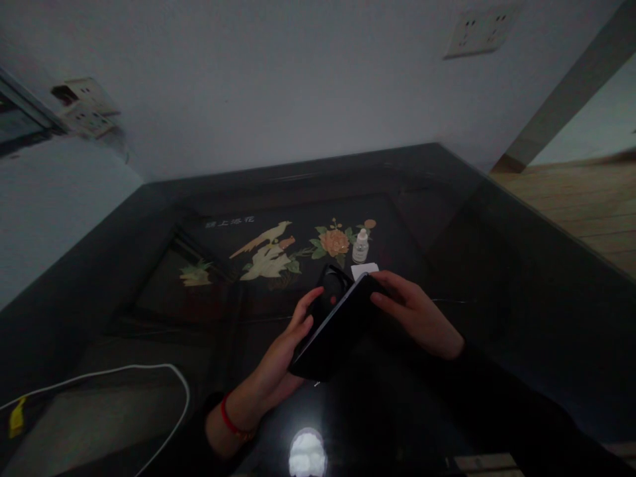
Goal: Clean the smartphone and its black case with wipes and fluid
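Note:
My left hand grips a dark smartphone from below, thumb laid against its edge, and a red cord circles that wrist. A black phone case lies behind the phone, partly hidden by it. My right hand closes on the phone's upper corner, fingers curled over the edge. Both hands hover just above a dark glossy table inlaid with a bird and flower picture. A small clear bottle with a white cap stands just beyond the phone, and a white square pad lies beside it.
A white cable loops across the table's near left, with a yellow tag at its end. Wall sockets sit on the white wall behind. Wooden floor shows past the table's right edge. A lamp reflection glares near me.

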